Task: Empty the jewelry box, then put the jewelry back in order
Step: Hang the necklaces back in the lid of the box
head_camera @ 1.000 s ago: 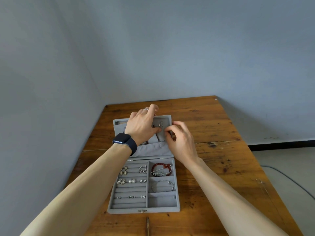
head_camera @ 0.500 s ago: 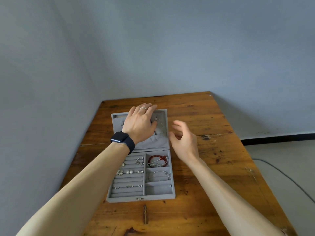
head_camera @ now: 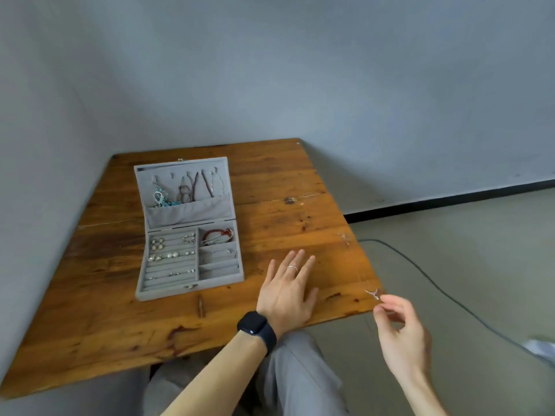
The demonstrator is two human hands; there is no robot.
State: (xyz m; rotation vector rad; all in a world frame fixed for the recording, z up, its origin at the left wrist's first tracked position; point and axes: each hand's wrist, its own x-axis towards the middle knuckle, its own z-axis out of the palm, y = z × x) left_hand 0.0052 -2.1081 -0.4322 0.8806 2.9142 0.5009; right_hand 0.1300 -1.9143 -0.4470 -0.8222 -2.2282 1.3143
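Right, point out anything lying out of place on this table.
One necklace lies outside the jewelry box, strung along the table's right edge, its pendant at the corner by the right hand. It could slip off. The rest sits in the box.

Jewelry box (head_camera: 186,235) on table (head_camera: 285,187), left of hands (head_camera: 285,292)

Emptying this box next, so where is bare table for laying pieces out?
Bare wood lies left of the jewelry box, in front of it, and beyond the left hand toward the table's far right corner. A necklace by the right hand crowds the right edge.
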